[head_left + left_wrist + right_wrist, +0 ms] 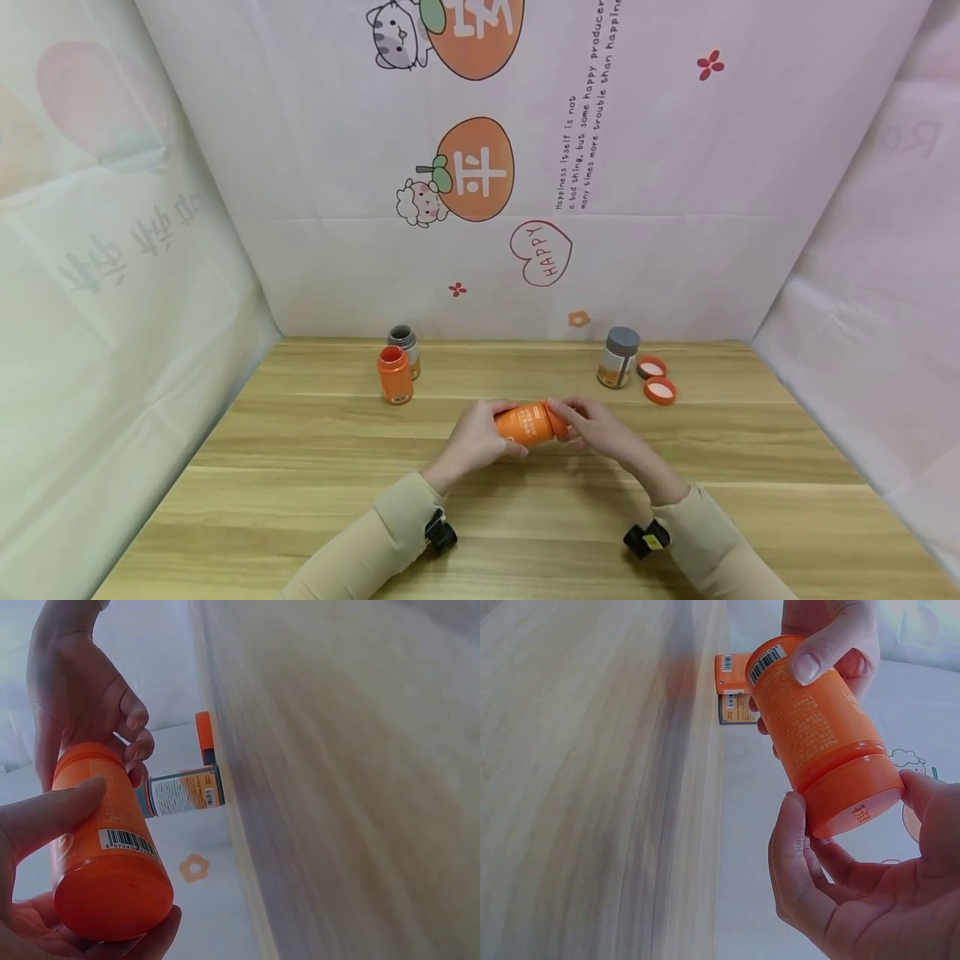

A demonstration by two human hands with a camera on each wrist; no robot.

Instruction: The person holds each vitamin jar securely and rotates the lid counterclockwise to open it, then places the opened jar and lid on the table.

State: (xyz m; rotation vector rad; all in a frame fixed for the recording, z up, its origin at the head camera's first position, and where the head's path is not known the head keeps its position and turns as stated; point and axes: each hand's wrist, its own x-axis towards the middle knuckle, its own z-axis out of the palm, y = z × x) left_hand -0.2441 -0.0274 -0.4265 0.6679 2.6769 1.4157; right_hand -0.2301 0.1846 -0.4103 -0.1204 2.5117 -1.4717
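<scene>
An orange bottle (523,424) with a barcode label is held above the table, tilted on its side. My left hand (477,437) grips its body near the base, the thumb lying along the side in the left wrist view. At the other end, my right hand (600,428) pinches the orange cap (853,796) between thumb and fingers. The cap sits on the bottle's neck, with a thin gap line between them in the right wrist view. How tightly it is screwed on I cannot tell.
An uncapped orange bottle (395,377) stands at the back left, before an uncapped grey-necked bottle (403,337). At the back right stands a grey-capped bottle (618,358). Beside it, two loose caps, a dark-rimmed one (651,367) and an orange one (660,391), lie inside up.
</scene>
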